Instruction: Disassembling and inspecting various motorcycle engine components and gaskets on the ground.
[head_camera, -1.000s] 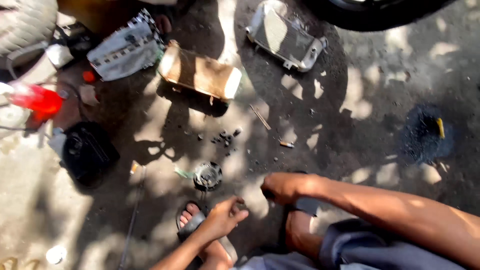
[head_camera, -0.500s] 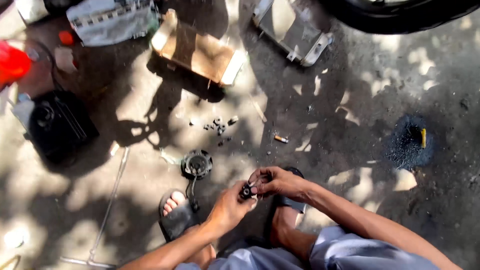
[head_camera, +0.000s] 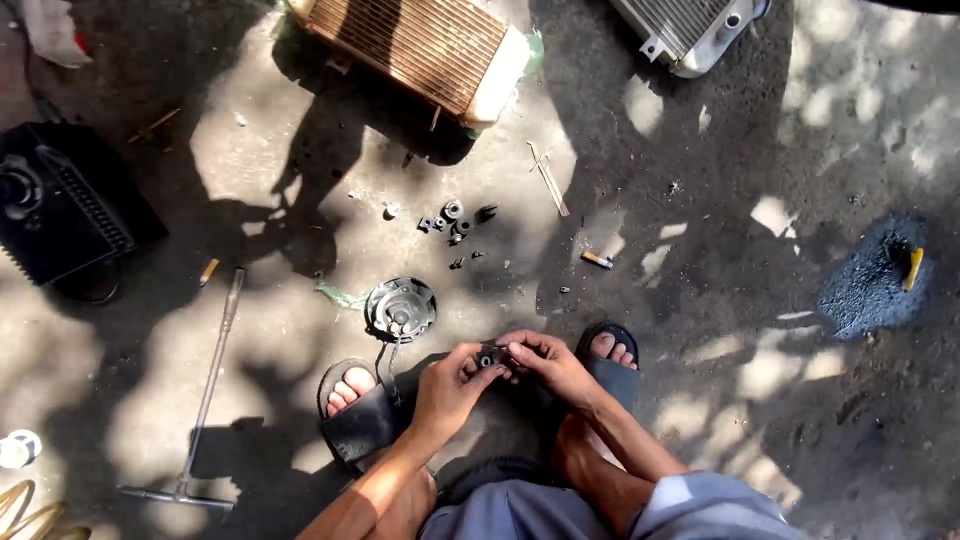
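Both my hands meet over the ground between my sandalled feet, pinching one small dark part (head_camera: 490, 356). My left hand (head_camera: 450, 385) grips it from the left and my right hand (head_camera: 548, 364) from the right. Just ahead of them lies a round black fan motor (head_camera: 400, 309) with wires trailing back toward me. Further out sits a cluster of small dark nuts and bolts (head_camera: 455, 225).
A rusty brown radiator (head_camera: 420, 45) and a silver radiator (head_camera: 690, 30) lie at the top. A black fan shroud (head_camera: 60, 205) is at the left, a T-handle wrench (head_camera: 205, 400) below it. A yellow-handled tool (head_camera: 913, 268) rests on a dark patch at right.
The view has tilted down and closer. My hands came together on the small part between my feet and stay joined on it.
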